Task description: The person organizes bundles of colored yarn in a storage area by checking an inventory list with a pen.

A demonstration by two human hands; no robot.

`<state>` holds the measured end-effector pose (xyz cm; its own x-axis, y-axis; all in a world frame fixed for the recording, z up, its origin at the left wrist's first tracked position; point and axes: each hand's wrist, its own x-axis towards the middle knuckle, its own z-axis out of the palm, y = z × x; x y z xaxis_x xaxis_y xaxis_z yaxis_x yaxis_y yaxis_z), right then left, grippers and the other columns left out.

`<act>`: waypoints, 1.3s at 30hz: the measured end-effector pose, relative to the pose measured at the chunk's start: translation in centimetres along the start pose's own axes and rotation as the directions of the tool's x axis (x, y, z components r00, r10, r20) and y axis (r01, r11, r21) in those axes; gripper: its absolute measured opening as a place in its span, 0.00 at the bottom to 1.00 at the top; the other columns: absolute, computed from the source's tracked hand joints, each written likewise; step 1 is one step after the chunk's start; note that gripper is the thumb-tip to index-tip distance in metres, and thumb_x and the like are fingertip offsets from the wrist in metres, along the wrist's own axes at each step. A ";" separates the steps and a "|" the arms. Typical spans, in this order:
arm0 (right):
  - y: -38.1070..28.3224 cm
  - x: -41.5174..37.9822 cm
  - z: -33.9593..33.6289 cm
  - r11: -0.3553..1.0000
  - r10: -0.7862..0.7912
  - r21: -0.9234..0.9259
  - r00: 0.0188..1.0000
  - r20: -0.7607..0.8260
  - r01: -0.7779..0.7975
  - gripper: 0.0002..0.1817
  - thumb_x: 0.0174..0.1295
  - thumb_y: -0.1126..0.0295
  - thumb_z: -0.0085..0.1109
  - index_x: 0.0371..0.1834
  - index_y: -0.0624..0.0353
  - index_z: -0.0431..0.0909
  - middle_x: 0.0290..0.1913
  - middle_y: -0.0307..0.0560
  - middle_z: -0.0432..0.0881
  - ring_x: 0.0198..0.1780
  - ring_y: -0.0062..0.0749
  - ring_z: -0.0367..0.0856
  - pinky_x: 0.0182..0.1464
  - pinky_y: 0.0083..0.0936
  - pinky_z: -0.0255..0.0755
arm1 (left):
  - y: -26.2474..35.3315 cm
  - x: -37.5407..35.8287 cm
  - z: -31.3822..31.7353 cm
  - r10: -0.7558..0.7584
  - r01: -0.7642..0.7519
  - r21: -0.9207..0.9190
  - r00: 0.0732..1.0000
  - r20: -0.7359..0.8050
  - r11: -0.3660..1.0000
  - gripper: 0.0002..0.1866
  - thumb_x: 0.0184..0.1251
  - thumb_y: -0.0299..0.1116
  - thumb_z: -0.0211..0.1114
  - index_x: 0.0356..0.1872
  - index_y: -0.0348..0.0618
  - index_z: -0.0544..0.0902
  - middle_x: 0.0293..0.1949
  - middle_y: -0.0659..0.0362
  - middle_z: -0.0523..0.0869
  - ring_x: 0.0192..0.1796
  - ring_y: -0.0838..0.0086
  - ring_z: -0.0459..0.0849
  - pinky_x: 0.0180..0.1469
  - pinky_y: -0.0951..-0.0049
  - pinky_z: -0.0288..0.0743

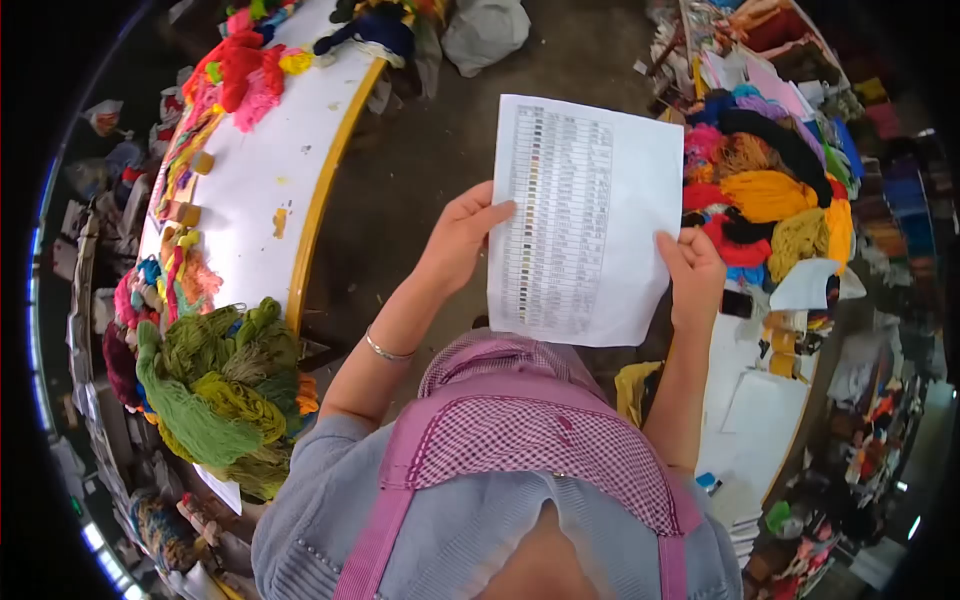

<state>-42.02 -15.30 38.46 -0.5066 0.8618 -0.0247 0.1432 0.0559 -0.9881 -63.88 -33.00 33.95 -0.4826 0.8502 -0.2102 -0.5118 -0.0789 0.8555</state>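
A white sheet of paper (640, 240) is held up in front of my body, printed with a table that has a column of small coloured swatches. My left hand (462, 238) pinches its left edge, thumb on the printed face and fingers behind. At the right edge, my right hand (695, 272) grips the paper the same way, thumb in front. The sheet hangs almost upright in view, its lower edge slightly curled. The printed text is too small to read.
To the left, a white table (305, 130) with a yellow edge carries green yarn hanks (225, 390) and red yarn (245, 70). On the right-hand table (725, 440) are orange yarn hanks (765, 197), a dark phone (737, 303) and papers. A pale bag (485, 35) lies on the floor ahead.
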 end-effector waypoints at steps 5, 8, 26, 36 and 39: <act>0.1 1.6 1.7 0.999 0.036 0.005 0.999 0.004 -0.036 0.07 0.64 0.73 0.66 0.34 0.63 0.77 0.28 0.31 0.82 0.29 0.05 0.70 0.33 0.08 0.61 | 0.5 1.0 -1.2 -0.016 0.015 -0.055 0.999 -0.030 0.998 0.17 0.69 0.27 0.55 0.57 0.40 0.81 0.42 0.66 0.86 0.37 0.87 0.78 0.37 0.83 0.66; 0.9 3.3 1.8 0.998 0.048 0.028 0.998 0.042 -0.050 0.07 0.64 0.73 0.66 0.34 0.64 0.77 0.29 0.32 0.83 0.29 0.05 0.71 0.33 0.07 0.62 | 1.0 1.5 -1.5 -0.036 0.032 -0.043 0.995 -0.088 0.999 0.20 0.68 0.22 0.52 0.61 0.33 0.76 0.52 0.55 0.86 0.49 0.75 0.85 0.53 0.74 0.78; 1.2 23.6 4.1 0.975 0.013 0.209 0.965 0.263 -0.070 0.07 0.63 0.75 0.66 0.31 0.64 0.77 0.26 0.32 0.80 0.28 0.08 0.71 0.31 0.10 0.63 | 5.6 17.5 0.7 0.039 -0.099 -0.240 0.969 -0.243 0.966 0.17 0.72 0.33 0.61 0.55 0.32 0.80 0.48 0.54 0.87 0.46 0.73 0.87 0.49 0.73 0.80; 3.0 32.9 3.6 0.982 0.043 0.161 0.950 0.309 -0.096 0.12 0.64 0.76 0.64 0.27 0.58 0.71 0.22 0.24 0.70 0.25 0.05 0.61 0.27 0.11 0.52 | 7.3 26.2 3.6 0.047 -0.082 -0.110 0.955 -0.294 0.991 0.15 0.72 0.33 0.62 0.50 0.30 0.83 0.44 0.55 0.88 0.43 0.74 0.86 0.46 0.72 0.80; 2.9 34.5 4.2 0.973 0.055 0.198 0.951 0.306 -0.120 0.12 0.65 0.76 0.64 0.27 0.58 0.71 0.23 0.25 0.71 0.25 0.05 0.61 0.27 0.10 0.53 | 7.8 28.4 2.7 0.014 -0.054 -0.135 0.958 -0.286 0.989 0.15 0.71 0.33 0.63 0.50 0.31 0.83 0.45 0.55 0.88 0.43 0.73 0.86 0.47 0.72 0.79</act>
<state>-62.66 12.48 34.10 -0.7335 0.6683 -0.1244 0.0321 -0.1488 -0.9883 -79.64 -8.00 35.92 -0.6723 0.6651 -0.3250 -0.5759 -0.1941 0.7942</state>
